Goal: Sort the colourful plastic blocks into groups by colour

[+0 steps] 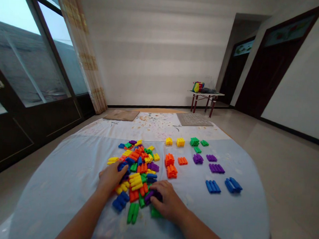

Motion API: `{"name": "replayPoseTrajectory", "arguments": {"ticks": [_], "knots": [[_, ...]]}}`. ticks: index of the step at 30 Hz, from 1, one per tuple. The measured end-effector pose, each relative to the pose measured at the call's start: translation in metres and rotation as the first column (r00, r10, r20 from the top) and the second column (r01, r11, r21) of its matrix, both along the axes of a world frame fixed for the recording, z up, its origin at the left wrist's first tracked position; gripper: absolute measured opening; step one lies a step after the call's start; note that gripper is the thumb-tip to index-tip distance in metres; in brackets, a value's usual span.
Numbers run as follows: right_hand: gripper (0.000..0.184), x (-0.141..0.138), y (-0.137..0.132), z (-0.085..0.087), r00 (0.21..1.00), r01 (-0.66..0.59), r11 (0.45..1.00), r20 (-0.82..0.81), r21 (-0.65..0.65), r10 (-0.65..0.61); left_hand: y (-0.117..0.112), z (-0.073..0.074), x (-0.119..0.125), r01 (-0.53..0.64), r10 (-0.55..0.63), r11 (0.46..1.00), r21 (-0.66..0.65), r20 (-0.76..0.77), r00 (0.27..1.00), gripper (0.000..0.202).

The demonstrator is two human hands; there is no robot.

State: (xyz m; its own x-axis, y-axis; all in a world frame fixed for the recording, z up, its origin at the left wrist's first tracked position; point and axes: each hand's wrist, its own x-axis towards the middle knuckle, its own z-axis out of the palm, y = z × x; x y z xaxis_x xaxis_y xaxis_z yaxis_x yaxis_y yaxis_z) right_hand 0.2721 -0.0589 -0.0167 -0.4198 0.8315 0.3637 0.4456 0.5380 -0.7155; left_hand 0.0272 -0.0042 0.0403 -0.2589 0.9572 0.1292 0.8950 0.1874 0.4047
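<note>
A heap of mixed plastic blocks (138, 168) in yellow, orange, green, blue and purple lies on a pale blue cloth (64, 178). My left hand (112, 175) rests on the heap's left side, its fingers curled over a blue block. My right hand (167, 203) is at the heap's near right edge, fingers closed on a purple block (149, 196), with a green block (155, 213) under the palm. To the right lie sorted groups: yellow (175, 141), green (197, 143), orange (173, 165), purple (211, 163) and blue blocks (223, 185).
The cloth is spread on a tiled floor, with a patterned sheet (153, 126) and two mats (194, 119) beyond it. A small table (205, 97) with bags stands by the far wall. Windows and a curtain (82, 50) are at left, dark doors (273, 68) at right.
</note>
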Motion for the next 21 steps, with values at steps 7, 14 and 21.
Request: {"name": "replayPoseTrajectory", "arguments": {"ticks": [7,14,21], "knots": [[0.032,0.0,-0.001,0.004,1.0,-0.001,1.0,0.007,-0.004,0.001,-0.003,0.006,0.006,0.08,-0.079,0.997,-0.01,0.089,0.993,0.044],[0.032,0.001,-0.001,0.006,1.0,0.004,1.0,0.019,-0.002,-0.004,-0.025,0.01,0.02,0.26,-0.269,0.963,0.069,0.177,0.947,0.054],[0.029,0.002,-0.001,0.009,0.997,0.026,0.998,-0.078,0.055,-0.022,-0.028,-0.009,-0.007,0.027,-0.087,0.953,0.303,0.187,0.979,0.049]]}}
